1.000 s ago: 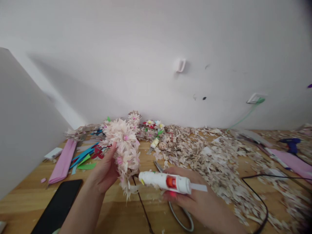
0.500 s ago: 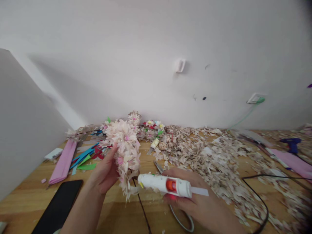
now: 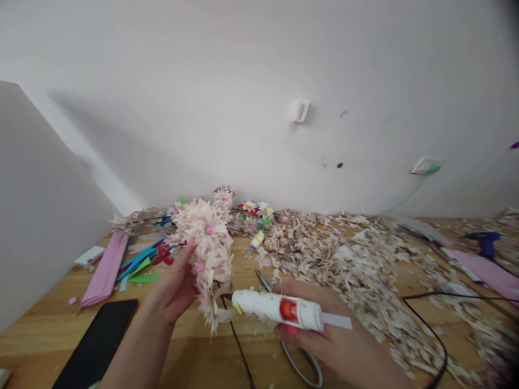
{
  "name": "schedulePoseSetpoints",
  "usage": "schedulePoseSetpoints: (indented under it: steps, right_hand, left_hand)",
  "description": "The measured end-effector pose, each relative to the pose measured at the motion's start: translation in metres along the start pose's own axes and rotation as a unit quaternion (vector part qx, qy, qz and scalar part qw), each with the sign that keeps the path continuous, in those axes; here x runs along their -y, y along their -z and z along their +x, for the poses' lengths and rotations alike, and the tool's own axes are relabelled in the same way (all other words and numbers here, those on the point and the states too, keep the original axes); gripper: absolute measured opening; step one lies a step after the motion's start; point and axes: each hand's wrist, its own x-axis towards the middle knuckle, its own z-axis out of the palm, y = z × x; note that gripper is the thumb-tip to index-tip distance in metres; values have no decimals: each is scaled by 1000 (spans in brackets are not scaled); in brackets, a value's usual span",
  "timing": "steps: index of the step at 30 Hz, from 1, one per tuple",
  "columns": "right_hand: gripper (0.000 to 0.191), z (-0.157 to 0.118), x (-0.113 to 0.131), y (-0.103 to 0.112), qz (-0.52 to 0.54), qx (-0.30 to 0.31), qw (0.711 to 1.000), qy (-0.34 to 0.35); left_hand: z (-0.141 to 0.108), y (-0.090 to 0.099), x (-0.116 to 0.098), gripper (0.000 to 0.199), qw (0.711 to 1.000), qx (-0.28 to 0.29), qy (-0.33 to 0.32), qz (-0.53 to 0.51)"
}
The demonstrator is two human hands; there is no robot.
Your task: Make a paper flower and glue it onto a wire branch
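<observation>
Left hand (image 3: 172, 289) gripping a pale pink paper-flower cluster (image 3: 206, 248), blossoms packed thick along all the length in view. Right hand (image 3: 312, 329), apart, clamps a white glue gun (image 3: 279, 309) — nozzle just beside the petals at four o'clock — paper scraps (image 3: 348, 270) heaped beyond at two o'clock!

Bare hands (image 3: 172, 289) and forearms (image 3: 133, 346), pale sleeve edge (image 3: 94, 385)

Your right hand (image 3: 328, 346) tips the white hot glue gun (image 3: 279, 309) further, its rear end dropping toward 4 o'clock from where it sat a second ago, the glue stick (image 3: 336, 321) now reaching further right. Your view shifts slightly too: the white wall hook (image 3: 300, 111), at 12 o'clock, rides a touch lower in frame.
</observation>
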Motion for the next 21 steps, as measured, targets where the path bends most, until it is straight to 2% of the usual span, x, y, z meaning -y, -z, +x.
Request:
schedulePoseSetpoints:
  steps: [6,14,21]
  right_hand:
    - [14,0,-2,0,-8,-1,1000,8]
    - [19,0,-4,-5,-29,-25,999,24]
    - [20,2,-1,-4,-39,-50,997,48]
  left_hand:
    - [0,1,1,32,1000,2,5,-3]
    - [0,-2,1,33,1000,-2,-5,15]
    - [4,7,2,34,1000,21,10,-4]
